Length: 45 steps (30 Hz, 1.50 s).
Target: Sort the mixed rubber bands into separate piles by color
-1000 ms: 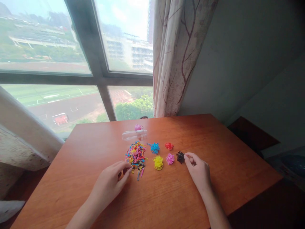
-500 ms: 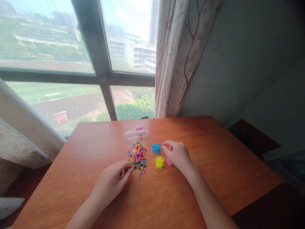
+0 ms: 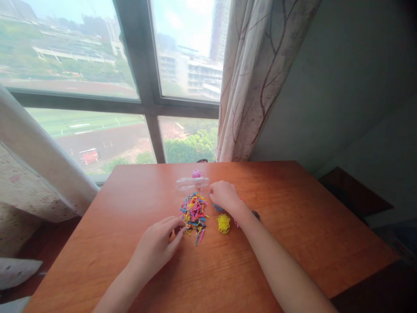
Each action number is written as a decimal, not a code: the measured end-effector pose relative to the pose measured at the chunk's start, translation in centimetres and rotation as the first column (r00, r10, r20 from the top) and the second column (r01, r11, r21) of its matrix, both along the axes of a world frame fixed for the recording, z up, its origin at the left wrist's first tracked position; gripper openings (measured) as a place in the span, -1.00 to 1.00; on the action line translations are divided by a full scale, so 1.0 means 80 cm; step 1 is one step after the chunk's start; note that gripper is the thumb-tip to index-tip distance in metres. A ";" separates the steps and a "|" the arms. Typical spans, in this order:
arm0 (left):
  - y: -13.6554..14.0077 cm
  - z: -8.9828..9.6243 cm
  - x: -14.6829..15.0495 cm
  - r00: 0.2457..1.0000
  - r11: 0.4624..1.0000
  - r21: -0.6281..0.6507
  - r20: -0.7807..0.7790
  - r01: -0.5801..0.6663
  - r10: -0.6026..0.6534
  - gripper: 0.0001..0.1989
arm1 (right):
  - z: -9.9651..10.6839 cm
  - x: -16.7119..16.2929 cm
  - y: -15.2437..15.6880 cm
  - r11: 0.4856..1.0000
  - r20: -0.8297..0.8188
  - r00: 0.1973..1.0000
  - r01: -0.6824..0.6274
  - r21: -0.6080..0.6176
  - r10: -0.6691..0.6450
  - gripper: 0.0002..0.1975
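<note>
A heap of mixed coloured rubber bands (image 3: 194, 208) lies on the wooden table. At its left edge is my left hand (image 3: 163, 237), thumb and fingers curled together at the bands; whatever lies between the fingertips is too small to make out. My right hand (image 3: 224, 195) reaches over the small blue pile of rubber bands (image 3: 217, 208) and partly covers it. Its fingers are closed, and what they hold is hidden. A yellow pile of rubber bands (image 3: 223, 224) sits just below. Beside my right forearm are pink rubber bands (image 3: 237, 223), mostly hidden, and a black pile of rubber bands (image 3: 256, 214).
Behind the heap, a clear plastic bottle (image 3: 192, 184) lies on its side, with a pink object (image 3: 197, 174) behind it. The wooden table (image 3: 146, 187) ends at a large window (image 3: 146, 104). A patterned curtain (image 3: 257, 78) hangs at the right.
My right hand has moved left and away from me, from beside the blue pile to above it, uncovering the black bands. Red seen at its fingertips earlier is gone from there. My left hand stays at the heap.
</note>
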State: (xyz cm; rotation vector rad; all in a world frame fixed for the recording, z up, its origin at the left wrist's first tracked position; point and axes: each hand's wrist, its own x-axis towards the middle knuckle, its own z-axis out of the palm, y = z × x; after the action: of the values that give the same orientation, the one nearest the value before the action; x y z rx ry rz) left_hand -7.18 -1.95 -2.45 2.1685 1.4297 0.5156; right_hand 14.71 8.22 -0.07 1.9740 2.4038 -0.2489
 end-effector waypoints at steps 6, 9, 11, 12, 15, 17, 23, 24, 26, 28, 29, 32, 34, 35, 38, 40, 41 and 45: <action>-0.001 0.000 0.001 1.000 1.000 0.003 -0.013 -0.002 0.003 -0.80 | -0.001 0.014 0.012 1.000 -0.012 1.000 -0.012 -0.026 0.012 -0.80; -0.001 0.000 0.000 1.000 1.000 0.005 -0.012 -0.002 0.002 -0.79 | -0.004 0.010 0.012 0.999 -0.011 1.000 -0.023 -0.040 0.023 -0.82; -0.002 -0.001 -0.001 1.000 1.000 0.006 -0.011 -0.006 0.006 -0.79 | -0.007 0.005 0.011 0.999 -0.004 1.000 -0.023 -0.045 0.023 -0.82; -0.002 -0.001 -0.002 1.000 1.000 0.006 -0.011 -0.006 0.006 -0.79 | -0.008 0.002 0.011 0.999 -0.001 1.000 -0.021 -0.046 0.021 -0.81; -0.001 -0.002 -0.002 1.000 1.000 0.007 -0.016 -0.005 0.005 -0.80 | -0.009 0.001 0.013 0.999 -0.006 1.000 -0.013 -0.048 0.013 -0.80; 0.000 -0.002 -0.002 1.000 1.000 0.005 -0.019 -0.005 0.005 -0.79 | -0.007 0.008 0.015 0.999 -0.018 1.000 -0.007 -0.050 0.006 -0.80; 0.000 -0.003 -0.002 1.000 1.000 -0.002 -0.023 0.001 -0.001 -0.79 | 0.011 0.044 0.010 0.999 -0.063 0.998 0.016 -0.052 -0.019 -0.78; 0.000 -0.003 -0.002 1.000 1.000 -0.003 -0.024 0.002 -0.002 -0.79 | 0.013 0.048 0.005 0.998 -0.070 0.997 0.016 -0.053 -0.020 -0.78; 0.000 -0.003 -0.002 1.000 1.000 -0.004 -0.024 0.003 -0.003 -0.79 | 0.017 0.053 -0.005 0.998 -0.078 0.997 0.016 -0.059 -0.020 -0.79; 0.000 -0.003 -0.001 1.000 1.000 -0.005 -0.028 0.004 -0.004 -0.80 | 0.017 0.053 -0.015 0.998 -0.084 0.996 0.016 -0.064 -0.021 -0.79; 0.000 -0.003 -0.001 1.000 1.000 -0.004 -0.030 0.005 -0.006 -0.80 | 0.016 0.051 -0.020 0.998 -0.084 0.996 0.017 -0.067 -0.023 -0.79; 0.001 -0.002 -0.001 0.999 1.000 -0.007 -0.034 0.011 -0.011 -0.81 | 0.011 0.040 -0.031 0.997 -0.071 0.997 0.027 -0.076 -0.033 -0.79; 0.001 -0.002 -0.001 0.999 1.000 -0.010 -0.037 0.011 -0.011 -0.81 | 0.008 0.031 -0.035 0.996 -0.049 0.998 0.045 -0.080 -0.049 -0.79; 0.001 -0.002 -0.001 0.999 1.000 -0.011 -0.038 0.009 -0.009 -0.81 | 0.008 0.027 -0.036 0.995 -0.037 0.998 0.057 -0.079 -0.060 -0.79; 0.000 -0.001 -0.001 0.999 1.000 -0.011 -0.035 0.002 -0.003 -0.80 | 0.010 0.018 -0.037 0.993 -0.002 0.995 0.096 -0.071 -0.096 -0.78; -0.001 -0.001 -0.002 1.000 1.000 -0.015 -0.030 0.005 -0.006 -0.80 | 0.014 0.015 -0.037 0.991 0.015 0.993 0.119 -0.066 -0.118 -0.78; -0.001 -0.001 -0.002 1.000 1.000 -0.016 -0.029 0.007 -0.007 -0.80 | 0.016 0.015 -0.037 0.989 0.022 0.992 0.129 -0.066 -0.128 -0.78; -0.001 -0.001 -0.002 1.000 1.000 -0.011 -0.030 0.002 -0.003 -0.80 | 0.021 0.012 -0.036 0.986 0.037 0.988 0.153 -0.072 -0.151 -0.78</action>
State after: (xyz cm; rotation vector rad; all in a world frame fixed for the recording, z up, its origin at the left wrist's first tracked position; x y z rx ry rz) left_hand -7.35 -2.07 -2.55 2.1781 1.4422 0.4754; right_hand 15.71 5.31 1.64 2.1131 2.1937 -0.3041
